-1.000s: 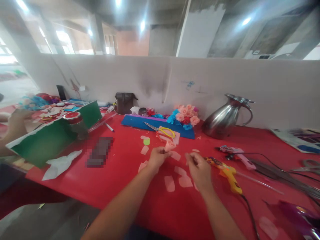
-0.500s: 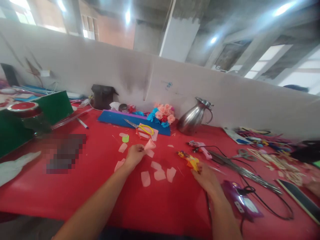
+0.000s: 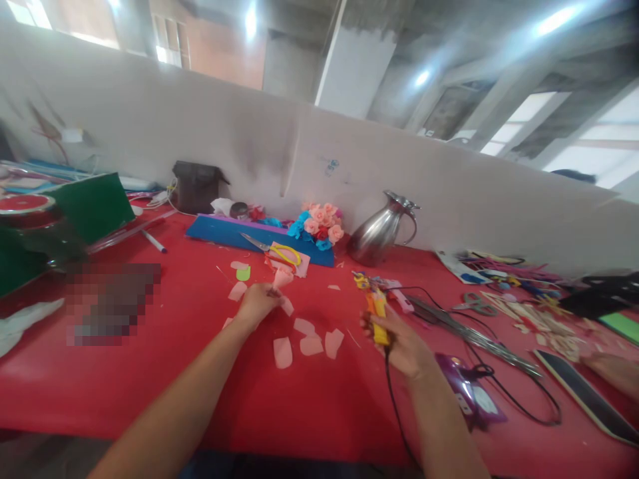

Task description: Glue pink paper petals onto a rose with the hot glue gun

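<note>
My left hand is closed, pinching a small pink paper flower above the red table. In my right hand is a yellow glue gun, its black cord hanging down toward the table's front edge. The gun's nozzle end points away from me. Several loose pink paper petals lie between my hands. Beyond the flower, scissors with yellow and orange handles rest on pink paper and a blue board. A pink glue gun lies just past my right hand.
Behind stand a paper flower bouquet on the blue board and a steel jug. To the right are grey-handled scissors, a purple power strip with cords, and a phone. Another person's hand shows at the right edge.
My right hand has closed round the yellow glue gun and lifted it from the table, tipping it upward. My left hand still holds the pink flower. The view has shifted slightly.
</note>
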{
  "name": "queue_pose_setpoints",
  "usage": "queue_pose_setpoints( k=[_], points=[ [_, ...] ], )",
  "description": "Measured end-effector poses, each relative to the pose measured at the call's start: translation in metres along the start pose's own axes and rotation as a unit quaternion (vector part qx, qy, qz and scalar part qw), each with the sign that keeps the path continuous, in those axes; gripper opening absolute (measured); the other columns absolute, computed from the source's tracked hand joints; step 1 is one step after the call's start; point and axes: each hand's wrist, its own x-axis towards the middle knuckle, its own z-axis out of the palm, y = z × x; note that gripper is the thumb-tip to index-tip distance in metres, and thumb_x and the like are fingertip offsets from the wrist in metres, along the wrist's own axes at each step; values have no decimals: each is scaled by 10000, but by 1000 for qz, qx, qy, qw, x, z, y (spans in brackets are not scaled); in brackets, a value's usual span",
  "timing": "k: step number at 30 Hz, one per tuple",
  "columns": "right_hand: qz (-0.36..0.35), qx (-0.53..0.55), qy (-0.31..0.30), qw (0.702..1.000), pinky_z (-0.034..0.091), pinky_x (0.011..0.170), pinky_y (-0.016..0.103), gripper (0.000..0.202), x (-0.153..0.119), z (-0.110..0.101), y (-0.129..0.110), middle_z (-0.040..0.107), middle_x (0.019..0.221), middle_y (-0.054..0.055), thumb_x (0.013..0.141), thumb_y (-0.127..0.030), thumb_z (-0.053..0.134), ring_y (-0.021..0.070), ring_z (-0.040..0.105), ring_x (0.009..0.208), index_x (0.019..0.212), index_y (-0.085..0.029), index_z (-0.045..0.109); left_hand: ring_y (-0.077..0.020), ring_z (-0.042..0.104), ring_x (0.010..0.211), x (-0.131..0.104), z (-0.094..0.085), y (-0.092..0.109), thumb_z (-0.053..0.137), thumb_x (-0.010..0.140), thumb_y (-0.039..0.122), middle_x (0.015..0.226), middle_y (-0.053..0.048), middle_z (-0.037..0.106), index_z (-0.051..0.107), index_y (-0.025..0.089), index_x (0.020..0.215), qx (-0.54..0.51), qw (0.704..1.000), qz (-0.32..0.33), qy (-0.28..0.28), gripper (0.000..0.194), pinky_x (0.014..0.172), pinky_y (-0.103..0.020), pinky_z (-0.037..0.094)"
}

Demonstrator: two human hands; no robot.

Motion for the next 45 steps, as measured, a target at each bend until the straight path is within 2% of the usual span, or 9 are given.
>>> queue_pose_setpoints(
  k=[3, 7, 11, 15, 19, 23, 27, 39, 45],
  points=[
    [4, 64, -51, 997, 379, 364, 250, 232, -8, 18, -13, 656, 728, 81, 680, -416, 581, 166, 554, 516, 791, -213, 597, -132, 505, 495, 3, -2, -2, 701, 518, 186, 572, -25, 612, 625, 173, 609, 8, 1000, -21, -13, 119, 498, -245, 362],
    [-38, 71, -42, 996, 344, 375, 214, 278, -9, 35, -16, 627, 687, 31, 708, -458, 616, 111, 495, 460, 813, -211, 543, -118, 514, 498, 5, -5, -2, 702, 536, 193, 583, -12, 612, 630, 160, 669, 37, 999, -24, -30, 154, 499, -231, 378],
    [-50, -66, -98, 992, 368, 435, 205, 368, -12, 45, -15, 620, 701, 15, 707, -463, 654, 97, 511, 495, 910, -181, 531, -115, 540, 532, 8, -4, -6, 676, 582, 194, 623, -17, 630, 637, 148, 706, 96, 995, 6, -36, 138, 517, -219, 395],
    [-124, -228, -106, 960, 456, 590, 252, 380, -13, 53, -14, 635, 838, 35, 759, -462, 597, 150, 582, 681, 1003, -182, 517, -123, 564, 567, 9, -3, -9, 654, 608, 193, 659, -29, 650, 642, 148, 707, 131, 990, 34, -35, 110, 531, -216, 404],
    [-175, -294, -115, 932, 479, 719, 309, 438, -9, 56, -11, 628, 981, 43, 818, -458, 511, 192, 598, 839, 1168, -203, 446, -121, 568, 560, 7, -4, -6, 632, 615, 179, 665, -29, 654, 638, 148, 705, 138, 989, 29, -40, 95, 516, -213, 395],
    [-175, -349, -117, 913, 478, 759, 337, 389, -7, 59, -6, 649, 972, 62, 829, -463, 486, 224, 612, 877, 1106, -189, 497, -133, 582, 596, 4, -5, -1, 629, 627, 199, 667, -32, 659, 645, 149, 710, 175, 983, 47, -43, 98, 532, -219, 390],
    [-183, -371, -121, 902, 471, 775, 342, 388, -6, 64, -3, 661, 970, 65, 826, -450, 500, 243, 613, 912, 1129, -206, 506, -146, 599, 632, 2, -6, 4, 611, 631, 167, 691, -47, 672, 652, 141, 723, 192, 979, 58, -45, 104, 569, -229, 407],
    [-169, -414, -123, 886, 460, 745, 322, 335, -4, 72, -6, 670, 943, 50, 828, -452, 494, 247, 615, 901, 1062, -216, 535, -143, 596, 633, -2, -6, 10, 604, 635, 155, 666, -41, 663, 654, 143, 714, 210, 975, 59, -43, 94, 569, -220, 406],
    [-171, -418, -119, 884, 461, 742, 315, 341, -2, 72, -6, 670, 934, 52, 829, -469, 489, 245, 615, 892, 1061, -222, 527, -126, 567, 589, -6, -6, 14, 625, 598, 144, 649, -26, 643, 639, 139, 705, 213, 973, 64, -66, 108, 521, -209, 372]
  ],
)
